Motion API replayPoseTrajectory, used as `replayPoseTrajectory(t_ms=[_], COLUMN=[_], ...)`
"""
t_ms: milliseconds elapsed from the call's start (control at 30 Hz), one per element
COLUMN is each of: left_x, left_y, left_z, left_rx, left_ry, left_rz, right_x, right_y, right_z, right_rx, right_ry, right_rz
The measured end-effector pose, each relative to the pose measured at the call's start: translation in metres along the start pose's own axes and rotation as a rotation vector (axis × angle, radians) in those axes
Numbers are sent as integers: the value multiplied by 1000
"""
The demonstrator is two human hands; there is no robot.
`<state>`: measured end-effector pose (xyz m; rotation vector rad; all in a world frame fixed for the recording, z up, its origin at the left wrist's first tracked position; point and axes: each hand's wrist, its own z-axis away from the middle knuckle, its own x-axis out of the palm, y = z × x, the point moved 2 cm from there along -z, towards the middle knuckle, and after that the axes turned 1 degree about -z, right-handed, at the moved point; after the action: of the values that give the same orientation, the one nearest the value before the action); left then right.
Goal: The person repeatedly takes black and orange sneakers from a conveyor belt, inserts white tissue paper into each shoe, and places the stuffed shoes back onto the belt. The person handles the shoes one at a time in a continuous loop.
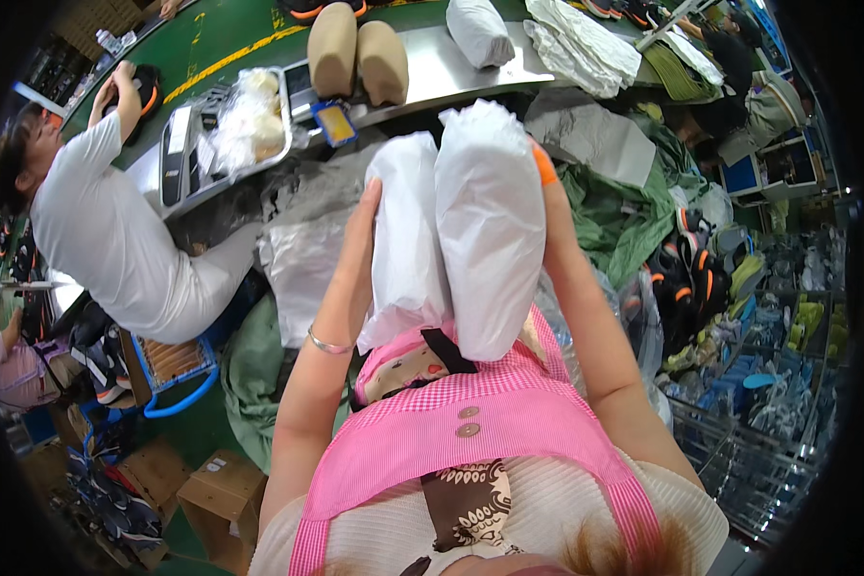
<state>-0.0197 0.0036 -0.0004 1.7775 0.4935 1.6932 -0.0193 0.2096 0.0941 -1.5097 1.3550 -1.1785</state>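
Observation:
Two long, rounded forms wrapped in white paper stand side by side in front of my chest, a left wrapped form and a right wrapped form. What the paper covers is hidden. My left hand presses along the outer side of the left one, its fingers mostly behind it. Along the outer side of the right one lies my right hand, with orange on a finger. Beyond them on the metal bench is a pair of beige shoe-shaped forms. Another white-wrapped form rests to their right.
White paper sheets lie on the bench's right. A tray with pale bagged items sits at the left, beside a small yellow-and-blue piece. A co-worker in white sits at the left. Dark-and-orange shoes crowd the right side.

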Motion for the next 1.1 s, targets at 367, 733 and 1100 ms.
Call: replayPoseTrajectory(t_ms=[367,733,1100], left_x=[-4,-140,-196], left_y=[26,-98,-82], left_z=[-289,-341,-335], left_rx=[41,112,-58], left_ry=[459,506,849], left_rz=[-424,-439,-1125], right_x=[-66,-115,-106], right_y=[148,253,240], right_z=[-366,-405,-382], right_rx=[223,505,583], right_ry=[-304,-402,-309], right_rz=[44,-31,-12])
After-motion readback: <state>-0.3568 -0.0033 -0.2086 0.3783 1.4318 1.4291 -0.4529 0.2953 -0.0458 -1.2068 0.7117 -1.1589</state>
